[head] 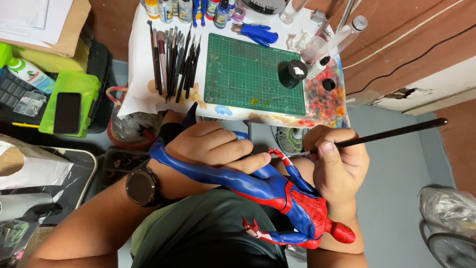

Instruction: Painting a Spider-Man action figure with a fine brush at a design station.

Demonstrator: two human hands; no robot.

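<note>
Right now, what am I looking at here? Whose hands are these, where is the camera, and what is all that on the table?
This is one picture from a camera worn on a person's head, looking down at their own bare hands. The left hand, with a watch on its wrist, grips a red and blue figure by its legs. The right hand holds a thin brush, its tip at the figure's hand. Ahead stands a small table with a green cutting mat, a row of brushes, paint bottles, blue pliers and a black jar.
</note>
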